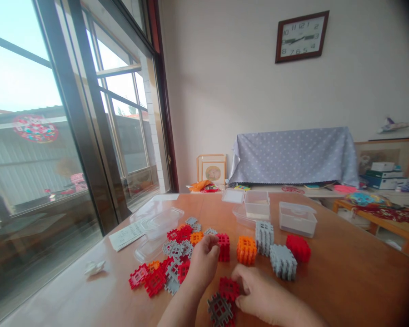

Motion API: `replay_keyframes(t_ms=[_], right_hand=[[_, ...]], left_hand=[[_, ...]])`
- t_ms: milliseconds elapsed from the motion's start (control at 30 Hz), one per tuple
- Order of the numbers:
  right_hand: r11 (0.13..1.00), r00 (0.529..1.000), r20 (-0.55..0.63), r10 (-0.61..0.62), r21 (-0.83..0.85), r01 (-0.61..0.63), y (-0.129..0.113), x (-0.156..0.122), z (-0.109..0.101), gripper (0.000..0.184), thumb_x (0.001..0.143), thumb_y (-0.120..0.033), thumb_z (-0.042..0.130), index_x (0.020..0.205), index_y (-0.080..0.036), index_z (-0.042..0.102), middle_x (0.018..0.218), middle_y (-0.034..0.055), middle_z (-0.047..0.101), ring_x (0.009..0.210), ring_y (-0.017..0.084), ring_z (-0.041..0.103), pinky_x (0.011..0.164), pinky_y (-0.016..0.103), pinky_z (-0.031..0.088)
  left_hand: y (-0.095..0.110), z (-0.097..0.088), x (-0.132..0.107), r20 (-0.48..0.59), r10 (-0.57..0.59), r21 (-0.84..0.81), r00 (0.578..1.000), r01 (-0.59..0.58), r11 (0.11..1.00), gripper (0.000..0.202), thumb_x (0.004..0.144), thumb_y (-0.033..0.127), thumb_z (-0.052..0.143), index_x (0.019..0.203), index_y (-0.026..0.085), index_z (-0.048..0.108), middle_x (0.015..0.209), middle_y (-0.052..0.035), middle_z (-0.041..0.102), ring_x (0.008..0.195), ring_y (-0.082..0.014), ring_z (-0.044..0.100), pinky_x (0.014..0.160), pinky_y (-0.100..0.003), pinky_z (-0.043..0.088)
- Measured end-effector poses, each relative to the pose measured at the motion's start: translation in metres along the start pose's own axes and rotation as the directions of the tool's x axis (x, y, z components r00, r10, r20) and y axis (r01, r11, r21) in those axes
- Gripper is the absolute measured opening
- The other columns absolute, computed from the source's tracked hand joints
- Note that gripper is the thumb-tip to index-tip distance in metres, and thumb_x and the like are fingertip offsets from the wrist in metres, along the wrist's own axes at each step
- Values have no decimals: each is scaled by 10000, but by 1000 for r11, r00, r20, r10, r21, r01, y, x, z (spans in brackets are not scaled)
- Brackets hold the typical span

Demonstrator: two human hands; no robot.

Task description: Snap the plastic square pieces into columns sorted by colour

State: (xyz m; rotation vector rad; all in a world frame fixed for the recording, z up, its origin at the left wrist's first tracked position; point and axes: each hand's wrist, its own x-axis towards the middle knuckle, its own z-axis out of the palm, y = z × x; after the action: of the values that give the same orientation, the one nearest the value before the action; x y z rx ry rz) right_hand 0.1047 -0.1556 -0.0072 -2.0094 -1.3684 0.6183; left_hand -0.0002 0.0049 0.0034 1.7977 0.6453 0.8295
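Note:
My left hand [204, 258] reaches over the table, thumb and fingers closed at the left side of an upright stack of red square lattice tiles [224, 247]. Nearer to me, my right hand [257, 290] pinches a red lattice tile [228, 288] by its right edge. A dark grey tile [220, 309] lies just below that one, partly over another red piece. Left of my left arm spreads a loose heap of red, grey and orange tiles [154, 280]. To the right stand an orange stack [246, 250], grey stacks [283, 262] and a solid red stack [298, 248].
Clear plastic boxes [297, 219] stand at the back of the wooden table [347, 272]. Transparent lids [163, 222] and a paper sheet [127, 236] lie at the left, near a crumpled white wrapper [94, 268]. A window [37, 181] borders the left side.

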Motion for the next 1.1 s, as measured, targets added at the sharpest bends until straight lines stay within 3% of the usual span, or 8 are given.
replay_keyframes(t_ms=[167,267,433,600,700,833,967,1100], right_hand=[[999,999,-36,-35,-28,34,1,-1,-7,225,726,-101,621,912,-221,661,670,-52,630,616,121,551,519,232,257],[997,998,-27,-56,-56,54,-3,-3,-9,284,712,-148,664,979,-242,666,679,-56,636,599,123,540,514,235,250],[988,999,-29,-34,-151,29,-2,-2,-3,192,682,-164,676,858,-239,670,717,-38,681,631,140,565,532,254,245],[995,999,-45,4,-98,-8,4,2,2,180,694,-147,644,855,-225,637,694,-39,657,619,140,561,515,252,242],[1000,999,-46,-16,-7,15,0,2,1,286,685,-110,647,946,-222,605,706,-52,633,633,138,579,522,232,288],[995,974,-204,-97,14,101,-7,2,-5,389,755,-63,600,1104,-232,573,772,-44,630,739,154,633,642,229,391],[991,921,-370,-120,4,131,-3,7,-11,446,790,-47,550,1186,-250,548,866,-25,658,816,166,656,734,251,433],[993,901,-420,-110,-5,119,6,11,-15,492,786,-45,517,1235,-245,533,850,-28,658,788,170,655,717,260,431]], left_hand=[[-1,-2,-1,55,-35,31,998,33,999,153,748,180,568,853,183,679,719,12,631,669,-144,555,627,-254,401],[-3,-3,0,66,-69,58,995,65,996,171,730,170,556,846,192,680,704,15,628,647,-142,560,620,-257,404],[-2,-4,0,74,-71,78,995,65,995,176,722,173,548,839,193,678,697,9,629,639,-146,557,612,-262,405],[1,-4,-1,82,-78,79,994,72,994,175,728,187,546,843,190,678,715,2,633,659,-154,567,630,-270,411],[7,-6,-3,74,-83,49,994,80,996,165,743,203,552,856,181,671,739,-2,639,675,-155,564,644,-273,416],[24,-17,-8,126,-14,-34,992,18,999,205,772,189,547,930,164,674,786,-2,640,718,-148,558,692,-267,429],[38,-27,-16,242,51,48,969,-64,997,401,784,136,543,1159,187,674,858,-6,648,748,-146,572,716,-261,439],[42,-27,-23,308,216,178,927,-279,944,562,713,71,598,1239,252,675,1163,-54,665,1029,-212,615,928,-305,459]])
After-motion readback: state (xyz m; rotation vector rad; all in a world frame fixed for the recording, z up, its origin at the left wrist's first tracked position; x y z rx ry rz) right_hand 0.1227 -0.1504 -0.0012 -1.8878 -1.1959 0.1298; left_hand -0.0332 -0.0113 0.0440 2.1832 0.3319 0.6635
